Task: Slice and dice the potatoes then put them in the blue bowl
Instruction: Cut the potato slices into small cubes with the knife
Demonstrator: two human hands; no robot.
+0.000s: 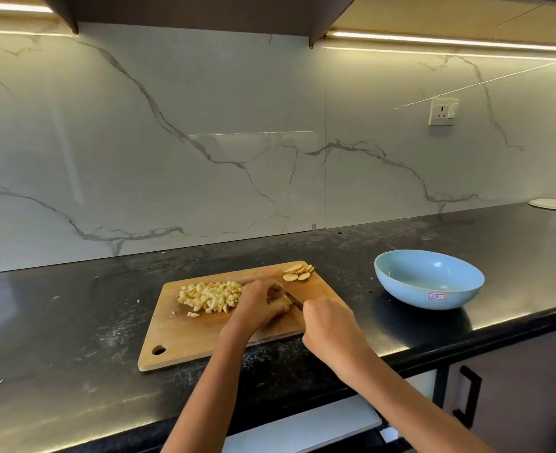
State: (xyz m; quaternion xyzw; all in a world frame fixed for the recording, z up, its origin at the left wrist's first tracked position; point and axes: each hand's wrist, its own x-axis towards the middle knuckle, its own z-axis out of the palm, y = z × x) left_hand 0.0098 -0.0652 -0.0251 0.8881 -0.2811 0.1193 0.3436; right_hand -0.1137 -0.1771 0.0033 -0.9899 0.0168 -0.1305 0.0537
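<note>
On the black counter [74, 322] a wooden cutting board [204, 338] lies angled, its near-left corner close to the counter's front edge. The left hand [260, 305] curls over a potato piece [281, 301] at the board's right-centre, fingers gripping it. The right hand [330, 325] is wrapped round a knife [294, 300] whose blade meets that piece. Diced potato [209, 297] is heaped just left of the left hand; slices [297, 273] sit at the board's far-right corner. The blue bowl [428, 279] stands apart to the right, with bare counter between it and the board.
</note>
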